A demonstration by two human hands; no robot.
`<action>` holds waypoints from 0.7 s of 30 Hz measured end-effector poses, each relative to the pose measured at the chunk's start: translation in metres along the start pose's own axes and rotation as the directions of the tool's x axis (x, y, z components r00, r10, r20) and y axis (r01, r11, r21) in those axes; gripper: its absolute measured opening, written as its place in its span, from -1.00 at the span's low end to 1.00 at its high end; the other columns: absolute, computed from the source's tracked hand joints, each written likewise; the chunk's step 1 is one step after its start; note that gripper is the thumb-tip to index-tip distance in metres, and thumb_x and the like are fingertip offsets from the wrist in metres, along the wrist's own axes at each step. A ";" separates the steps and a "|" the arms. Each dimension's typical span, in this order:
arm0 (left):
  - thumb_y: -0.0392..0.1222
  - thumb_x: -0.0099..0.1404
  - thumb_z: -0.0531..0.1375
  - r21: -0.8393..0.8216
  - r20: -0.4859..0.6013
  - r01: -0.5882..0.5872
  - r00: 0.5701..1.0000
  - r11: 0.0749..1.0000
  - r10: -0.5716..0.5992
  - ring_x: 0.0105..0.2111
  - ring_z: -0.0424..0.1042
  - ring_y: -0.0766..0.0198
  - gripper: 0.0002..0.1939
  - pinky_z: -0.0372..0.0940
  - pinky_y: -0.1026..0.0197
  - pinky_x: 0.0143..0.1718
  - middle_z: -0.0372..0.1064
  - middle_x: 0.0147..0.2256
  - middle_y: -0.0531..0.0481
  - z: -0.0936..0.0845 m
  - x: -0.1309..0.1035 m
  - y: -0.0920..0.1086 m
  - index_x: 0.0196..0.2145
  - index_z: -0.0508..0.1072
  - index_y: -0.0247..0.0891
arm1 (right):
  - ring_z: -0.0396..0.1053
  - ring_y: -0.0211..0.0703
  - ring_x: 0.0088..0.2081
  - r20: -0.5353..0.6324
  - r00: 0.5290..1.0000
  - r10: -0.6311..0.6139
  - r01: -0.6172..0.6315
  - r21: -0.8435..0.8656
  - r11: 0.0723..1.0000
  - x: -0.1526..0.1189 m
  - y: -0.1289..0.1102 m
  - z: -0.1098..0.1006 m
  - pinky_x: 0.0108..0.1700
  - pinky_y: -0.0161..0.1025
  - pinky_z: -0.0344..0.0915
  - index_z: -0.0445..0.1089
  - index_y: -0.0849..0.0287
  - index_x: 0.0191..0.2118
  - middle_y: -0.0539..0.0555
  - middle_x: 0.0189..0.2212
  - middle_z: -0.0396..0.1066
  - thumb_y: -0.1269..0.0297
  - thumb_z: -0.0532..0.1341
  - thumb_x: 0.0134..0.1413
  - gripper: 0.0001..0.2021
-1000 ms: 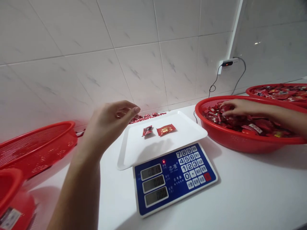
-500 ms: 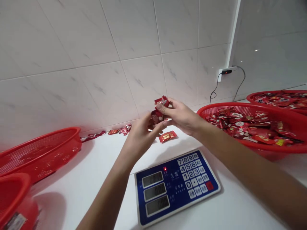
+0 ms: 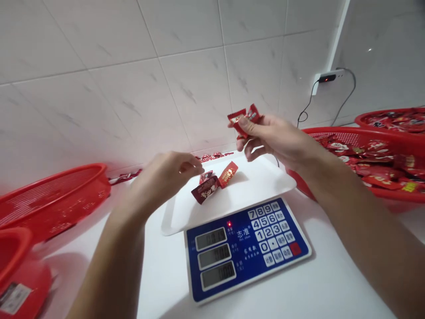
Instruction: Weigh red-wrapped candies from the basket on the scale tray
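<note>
My right hand (image 3: pixel 270 137) is closed on red wrapped candies (image 3: pixel 244 120), pinched between thumb and fingers above the white scale tray (image 3: pixel 262 186). My left hand (image 3: pixel 169 173) hovers at the tray's left side, its fingers loosely curved and apart, with nothing seen in them. On the tray lie a dark red candy (image 3: pixel 206 189), a bright red candy (image 3: pixel 228 174) with gold print, and another red candy (image 3: pixel 206 176) partly behind them. In front, the blue scale panel (image 3: pixel 245 252) has number keys and three displays.
At right stands a red basket (image 3: pixel 345 133) full of wrapped candies, with another red basket (image 3: pixel 365 118) behind it. Two more red baskets (image 3: pixel 66 186) (image 3: pixel 20 266) stand at left. Several candies (image 3: pixel 214 157) lie along the tiled wall. A power strip (image 3: pixel 332 77) with cables hangs at right.
My hands have moved apart, the left to the left and the right upward and right with the red candies. A dark red candy, earlier between my hands, now lies on the tray.
</note>
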State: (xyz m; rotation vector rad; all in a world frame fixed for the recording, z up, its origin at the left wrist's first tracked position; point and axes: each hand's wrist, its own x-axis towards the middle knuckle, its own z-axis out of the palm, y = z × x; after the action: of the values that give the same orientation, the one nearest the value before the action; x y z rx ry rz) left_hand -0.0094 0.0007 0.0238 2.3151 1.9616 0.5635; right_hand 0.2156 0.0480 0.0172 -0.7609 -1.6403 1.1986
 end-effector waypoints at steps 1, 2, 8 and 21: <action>0.00 0.23 0.15 -0.021 -0.059 -0.002 0.998 1.000 0.001 -0.30 0.53 0.10 -0.74 0.31 0.12 -0.30 0.59 -0.31 -0.03 -0.003 -0.002 0.000 -0.33 0.60 -0.14 | 0.32 -0.35 -0.60 -0.017 0.999 -0.035 0.035 -0.002 0.999 -0.003 -0.005 0.000 -0.54 -0.40 0.31 0.38 0.21 -0.26 0.00 -0.53 0.42 0.08 0.22 0.27 -0.73; 0.01 0.25 0.16 -0.061 -0.105 -0.010 0.994 0.998 0.003 -0.31 0.53 0.11 -0.74 0.32 0.13 -0.30 0.59 -0.32 -0.02 -0.005 -0.005 0.002 -0.33 0.60 -0.13 | 0.29 -0.38 -0.62 -0.034 0.997 -0.070 0.069 -0.011 0.998 -0.006 -0.009 0.000 -0.57 -0.42 0.26 0.39 0.22 -0.28 -0.02 -0.56 0.39 0.09 0.22 0.28 -0.74; 0.00 0.28 0.26 -0.299 -0.354 -0.218 0.929 0.929 0.104 -0.39 0.54 0.23 -0.81 0.35 0.24 -0.40 0.59 -0.38 0.03 -0.009 -0.023 0.027 -0.32 0.61 -0.12 | 0.25 -0.39 -0.63 0.015 0.991 -0.129 0.130 -0.052 0.990 -0.016 -0.016 0.006 -0.59 -0.42 0.21 0.40 0.21 -0.28 -0.03 -0.57 0.37 0.04 0.25 0.23 -0.71; -0.10 0.31 0.25 -0.399 -0.280 -0.294 0.941 0.869 0.189 -0.35 0.52 0.24 -0.85 0.33 0.27 -0.39 0.57 -0.36 0.04 0.010 -0.016 0.041 -0.27 0.60 -0.15 | 0.33 -0.35 -0.59 0.338 0.939 -0.069 0.093 -0.056 0.994 -0.020 -0.012 0.018 -0.46 -0.35 0.33 0.39 0.26 -0.34 0.08 -0.48 0.48 0.11 0.17 0.33 -0.69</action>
State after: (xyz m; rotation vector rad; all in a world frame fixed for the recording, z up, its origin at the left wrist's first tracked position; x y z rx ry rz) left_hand 0.0300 -0.0204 0.0222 2.2860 1.4150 1.2085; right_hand 0.2071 0.0197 0.0207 -0.5451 -1.9827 1.2671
